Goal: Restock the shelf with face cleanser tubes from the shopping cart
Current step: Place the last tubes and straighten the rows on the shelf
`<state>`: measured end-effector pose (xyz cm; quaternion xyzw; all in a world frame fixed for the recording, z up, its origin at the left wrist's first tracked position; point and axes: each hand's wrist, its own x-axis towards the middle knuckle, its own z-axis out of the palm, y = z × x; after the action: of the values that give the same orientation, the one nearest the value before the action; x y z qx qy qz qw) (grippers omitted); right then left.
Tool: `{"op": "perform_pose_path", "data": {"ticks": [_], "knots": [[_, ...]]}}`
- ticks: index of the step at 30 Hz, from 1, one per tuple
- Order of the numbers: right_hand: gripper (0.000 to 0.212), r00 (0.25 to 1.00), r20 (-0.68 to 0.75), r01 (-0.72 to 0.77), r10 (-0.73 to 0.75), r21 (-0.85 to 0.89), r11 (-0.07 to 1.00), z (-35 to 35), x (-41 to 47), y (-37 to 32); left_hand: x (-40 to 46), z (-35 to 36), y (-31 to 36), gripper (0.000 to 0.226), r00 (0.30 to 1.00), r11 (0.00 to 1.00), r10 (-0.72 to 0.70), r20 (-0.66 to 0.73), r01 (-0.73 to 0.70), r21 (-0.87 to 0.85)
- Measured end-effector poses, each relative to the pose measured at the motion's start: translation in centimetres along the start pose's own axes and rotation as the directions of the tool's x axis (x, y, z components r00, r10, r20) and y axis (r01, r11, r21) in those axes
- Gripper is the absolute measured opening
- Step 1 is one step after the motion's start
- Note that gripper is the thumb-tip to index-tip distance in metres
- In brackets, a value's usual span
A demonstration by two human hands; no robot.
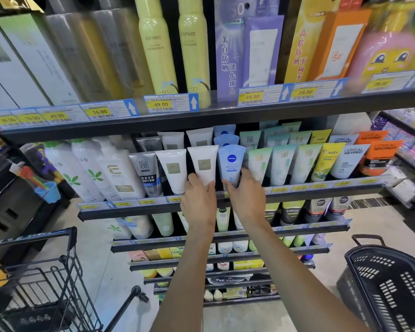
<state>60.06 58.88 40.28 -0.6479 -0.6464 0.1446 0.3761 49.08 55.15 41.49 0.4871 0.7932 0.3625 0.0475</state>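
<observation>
left hand [198, 198] pinches the white plastic cleanser tube [203, 165] at its base, right hand [246, 195] curls round the pale blue tube [231, 164], both on the dark metal shelf [321, 190]; black wire cart [46, 279] low left.

i'm looking at a shop's skincare aisle: the dark tiered shelf [225, 116] carries yellow price tags [160, 104] along its front edge, boxed sunscreens above it, rows of cleanser tubes [280, 164] below it, a shopping cart [58, 271] lower left of it.
</observation>
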Motion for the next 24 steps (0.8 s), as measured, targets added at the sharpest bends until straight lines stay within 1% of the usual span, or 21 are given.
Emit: {"op": "perform_pose_path", "data": {"ticks": [6, 11, 20, 22, 24], "knots": [[0.044, 1.0, 0.007, -0.007, 0.007, 0.001, 1.0, -0.4, 0.0, -0.2, -0.4, 0.2, 0.4, 0.041, 1.0, 1.0, 0.0, -0.007, 0.0, -0.002], [0.042, 1.0, 0.01, 0.008, -0.008, -0.037, 0.999, -0.5, -0.2, -0.1, -0.4, 0.1, 0.1, 0.04, 1.0, 1.0, 0.01, -0.003, -0.01, 0.011], [0.041, 0.999, 0.037, -0.002, 0.002, -0.002, 1.0, -0.9, -0.6, -0.1, -0.6, -0.1, -0.3, 0.036, 1.0, 1.0, 0.018, 0.012, -0.018, 0.002], [0.041, 0.999, 0.031, 0.014, -0.014, -0.011, 1.0, -1.2, -1.0, 0.1, -0.9, -0.1, -0.5, 0.035, 0.999, 0.999, 0.041, 0.009, -0.041, -0.005], [0.043, 0.997, 0.003, 0.078, -0.078, -0.068, 0.995, -1.6, -1.6, 0.4, -1.4, -0.1, -1.0, 0.037, 0.996, 0.996, 0.091, 0.012, -0.091, 0.0]]}}
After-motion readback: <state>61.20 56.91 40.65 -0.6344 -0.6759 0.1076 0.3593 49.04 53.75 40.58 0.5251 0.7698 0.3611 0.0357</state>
